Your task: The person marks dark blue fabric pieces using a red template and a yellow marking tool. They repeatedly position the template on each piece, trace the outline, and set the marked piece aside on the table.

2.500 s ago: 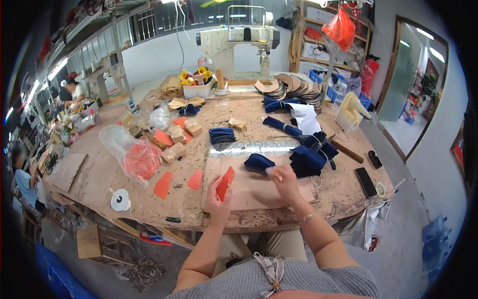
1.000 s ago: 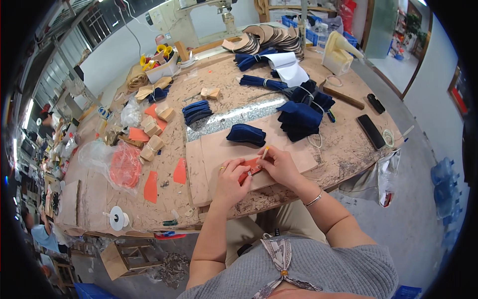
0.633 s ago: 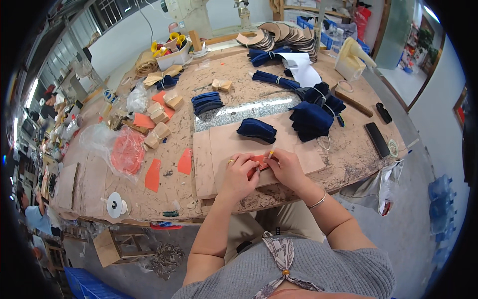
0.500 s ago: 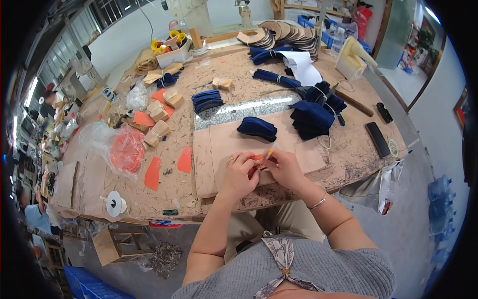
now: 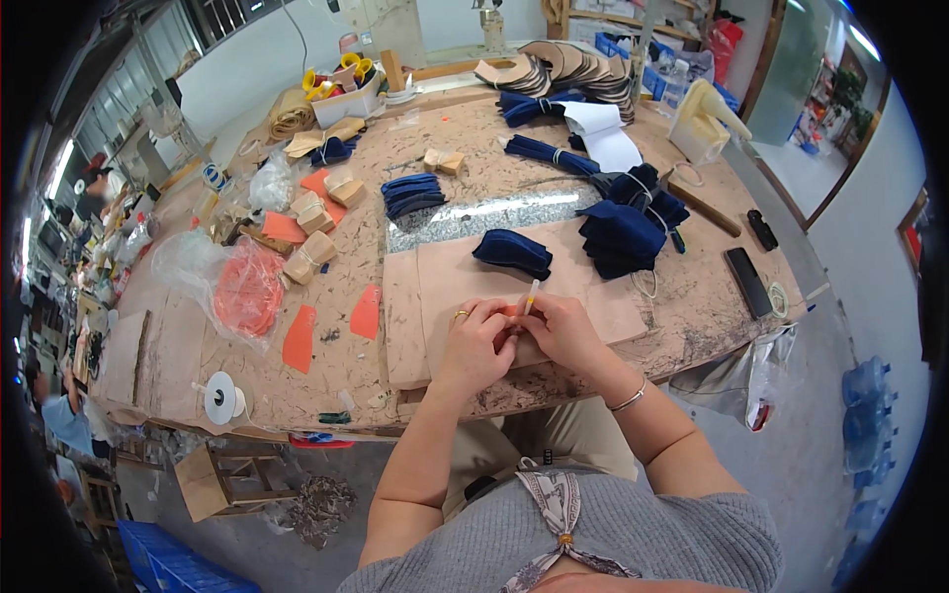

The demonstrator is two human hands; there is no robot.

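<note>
Close together over the front of a pale board (image 5: pixel 450 287), my two hands meet at a small orange piece (image 5: pixel 510 310), mostly covered by fingers. My left hand (image 5: pixel 476 348), with a ring on it, is closed in a pinch on that piece. Between the fingers of my right hand (image 5: pixel 563 331) stands a slim white pen-like stick (image 5: pixel 531 296) with a yellow band; its lower end is hidden. These fingers are closed and close to the orange piece too. Just beyond lies a dark blue fabric stack (image 5: pixel 512 254).
Two flat orange pieces (image 5: pixel 300 339) lie left of the board, near a plastic bag of orange pieces (image 5: pixel 247 289). A thread spool (image 5: pixel 224 398) stands at the front left edge. Bundled blue fabric (image 5: pixel 621 235), a wooden-handled tool (image 5: pixel 704 206) and a black phone (image 5: pixel 748 282) are on the right.
The white stick in my right hand has tipped a little more upright and leftward. Both hands keep their closed grip at about the same place; the whole view has shifted slightly.
</note>
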